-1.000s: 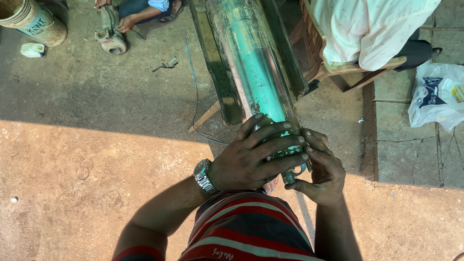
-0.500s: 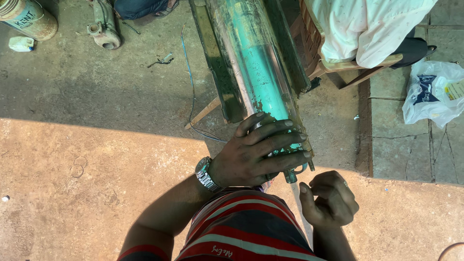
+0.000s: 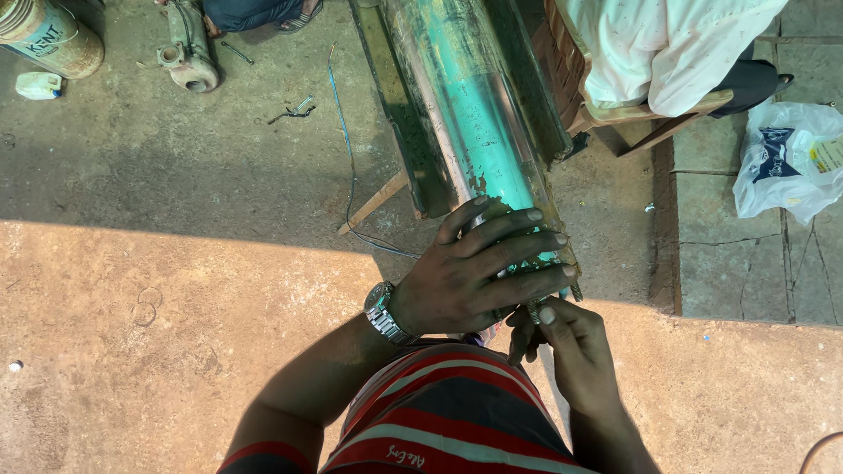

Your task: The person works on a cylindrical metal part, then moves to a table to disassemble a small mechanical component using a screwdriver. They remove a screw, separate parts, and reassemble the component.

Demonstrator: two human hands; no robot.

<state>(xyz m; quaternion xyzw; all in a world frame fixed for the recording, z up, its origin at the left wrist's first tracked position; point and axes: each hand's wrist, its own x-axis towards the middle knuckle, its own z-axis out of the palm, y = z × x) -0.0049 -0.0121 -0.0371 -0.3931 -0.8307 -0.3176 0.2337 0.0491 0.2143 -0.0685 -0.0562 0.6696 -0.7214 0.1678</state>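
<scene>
A long teal cylinder (image 3: 479, 114) with worn, rusty paint lies in a dark metal channel, its near end toward me. My left hand (image 3: 479, 268), with a metal wristwatch, lies spread flat over that near end, fingers pointing right. My right hand (image 3: 562, 342) is just below it, fingertips pinched on a small metal bolt or stud sticking out of the cylinder's end at the lower right. My striped red shirt fills the bottom of the view.
A seated person in a white shirt (image 3: 667, 44) on a wooden chair is at the top right. A white plastic bag (image 3: 786, 158) lies on the paving at right. A rusty drum (image 3: 48, 35), a small white container and a grey pump part (image 3: 189, 57) sit top left.
My right hand left the cylinder's end, dropped lower right, and has now come back up to pinch the small bolt. My left hand stayed spread on the end.
</scene>
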